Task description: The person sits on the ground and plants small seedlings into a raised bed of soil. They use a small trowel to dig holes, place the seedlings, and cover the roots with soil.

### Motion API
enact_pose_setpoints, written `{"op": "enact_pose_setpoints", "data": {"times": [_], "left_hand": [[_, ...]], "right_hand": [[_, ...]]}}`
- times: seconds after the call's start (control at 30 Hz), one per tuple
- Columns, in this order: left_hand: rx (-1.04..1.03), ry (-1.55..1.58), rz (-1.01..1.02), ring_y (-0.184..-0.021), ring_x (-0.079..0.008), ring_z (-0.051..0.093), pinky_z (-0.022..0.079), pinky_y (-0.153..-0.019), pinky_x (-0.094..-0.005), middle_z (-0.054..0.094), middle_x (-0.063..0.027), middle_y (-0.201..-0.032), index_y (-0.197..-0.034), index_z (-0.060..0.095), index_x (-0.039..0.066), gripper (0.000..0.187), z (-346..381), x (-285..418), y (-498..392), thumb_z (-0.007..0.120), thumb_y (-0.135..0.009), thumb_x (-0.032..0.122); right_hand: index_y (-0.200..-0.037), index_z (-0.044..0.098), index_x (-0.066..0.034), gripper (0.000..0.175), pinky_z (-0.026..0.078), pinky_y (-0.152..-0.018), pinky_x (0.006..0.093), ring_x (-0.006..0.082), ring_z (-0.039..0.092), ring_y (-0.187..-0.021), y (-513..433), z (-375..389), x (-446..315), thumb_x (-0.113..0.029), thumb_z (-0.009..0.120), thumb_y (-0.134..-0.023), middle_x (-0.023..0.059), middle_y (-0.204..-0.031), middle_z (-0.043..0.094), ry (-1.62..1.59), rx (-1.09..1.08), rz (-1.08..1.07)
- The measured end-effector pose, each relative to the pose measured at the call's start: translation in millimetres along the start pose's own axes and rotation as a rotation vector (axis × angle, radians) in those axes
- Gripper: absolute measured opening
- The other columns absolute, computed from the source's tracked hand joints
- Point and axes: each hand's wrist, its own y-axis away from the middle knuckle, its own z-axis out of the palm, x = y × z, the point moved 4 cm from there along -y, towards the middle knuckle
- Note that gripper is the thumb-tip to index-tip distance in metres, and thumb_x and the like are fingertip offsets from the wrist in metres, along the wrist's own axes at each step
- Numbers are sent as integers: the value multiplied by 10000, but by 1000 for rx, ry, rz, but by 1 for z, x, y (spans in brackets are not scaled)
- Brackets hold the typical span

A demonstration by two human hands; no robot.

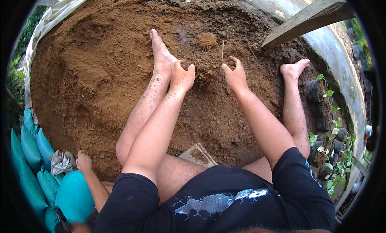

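Observation:
Low over a mound of loose brown soil (pixel 208 62), my two bare hands face each other with a gap between them. My left hand (pixel 183 76) is beside my left ankle, its fingers curled and its thumb apart. Across the gap, my right hand (pixel 235 77) has the same curved shape, with soil on the fingertips. I see nothing gripped in either hand. A thin stick (pixel 223 49) stands out of the soil just beyond the right fingertips. Farther ahead lies a rounded clump of lighter soil (pixel 207 40).
My bare legs stretch out on both sides. A wooden post (pixel 304 21) slants in at upper right. Along the right, leafy plants in black bags (pixel 314 91) line a concrete wall (pixel 331 49). Turquoise sacks (pixel 74 196) and another person's hand (pixel 84 162) are at lower left.

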Motion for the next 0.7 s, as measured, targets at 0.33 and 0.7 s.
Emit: {"op": "enact_pose_setpoints", "data": {"times": [0.33, 0.7], "left_hand": [[-457, -899, -79, -1364, -372, 610, 448, -1186, -477, 658, -251, -1415, -1383, 658, -38, 690, 38, -33, -62, 467, -1053, 537], [-347, -768, 112, -1301, -409, 642, 486, -1127, -481, 670, -290, -1365, -1359, 657, -53, 595, 27, 11, -18, 465, -1038, 410]], "right_hand": [[-1194, 736, 20, 513, 539, -1044, 510, 439, 685, -1197, -43, 25, 7, -436, 548, -1054, 281, -1226, 730, 611, -192, 36], [-1145, 740, -55, 339, 550, -1027, 497, 386, 710, -1147, -32, -4, -15, -289, 564, -974, 204, -1218, 746, 647, -90, -83]]}}
